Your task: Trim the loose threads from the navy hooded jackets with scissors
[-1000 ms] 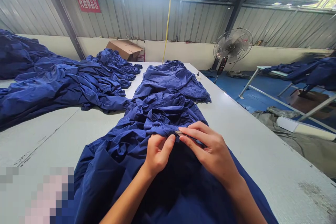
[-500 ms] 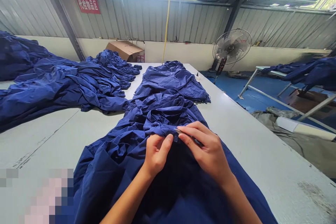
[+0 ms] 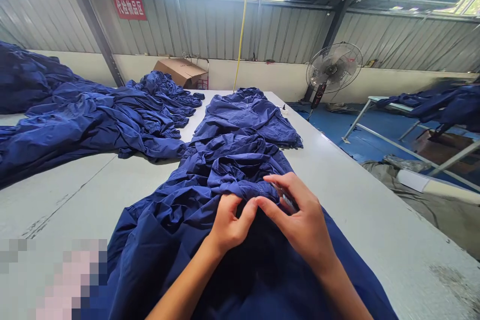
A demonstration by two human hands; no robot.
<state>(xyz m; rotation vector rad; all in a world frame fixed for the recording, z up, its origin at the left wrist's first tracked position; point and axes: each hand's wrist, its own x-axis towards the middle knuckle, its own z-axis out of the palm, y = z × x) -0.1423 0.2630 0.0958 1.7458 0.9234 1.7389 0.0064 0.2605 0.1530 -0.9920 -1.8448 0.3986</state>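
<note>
White table (image 3: 360,210) beneath blue garment (image 3: 258,270)

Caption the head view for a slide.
Left hand grips blue garment on white table; right hand holds small tool.

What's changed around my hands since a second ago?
The small metal tool in your right hand has drawn back rightward, away from your left hand, and your thumbs now appear to meet. The left hand still holds the blue garment.
</note>
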